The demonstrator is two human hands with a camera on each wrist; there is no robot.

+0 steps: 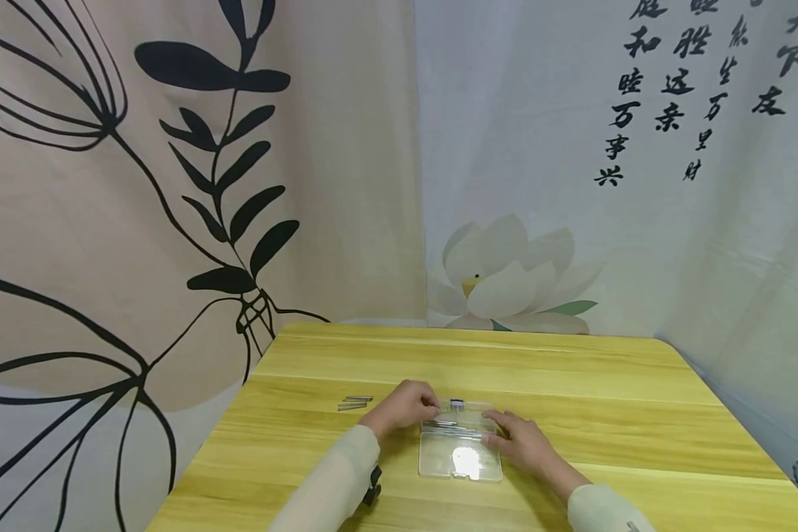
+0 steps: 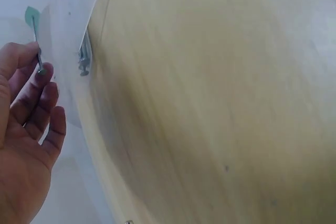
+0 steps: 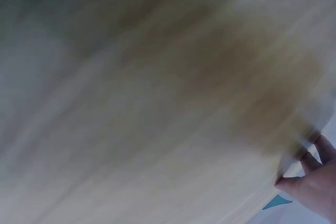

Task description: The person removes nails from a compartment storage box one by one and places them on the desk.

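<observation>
My left hand [image 1: 408, 405] is over the left side of a clear plastic box [image 1: 425, 458], which lies on the table with its lid open. Between thumb and fingers it pinches a thin metal nail [image 2: 39, 59], head downward in the left wrist view. Several similar nails [image 1: 447, 424] lie inside the box; their heads [image 2: 84, 66] show through its wall in the left wrist view. On the box's right edge, my right hand [image 1: 522, 442] grips with thumb and fingertips; the right wrist view shows these fingers [image 3: 310, 162] at the edge, partly blurred.
Several loose nails [image 1: 355, 403] lie on the wooden table [image 1: 572, 384] left of my left hand. A small black object [image 1: 372, 488] is by the left sleeve. A printed curtain [image 1: 352, 185] hangs behind the table's far edge.
</observation>
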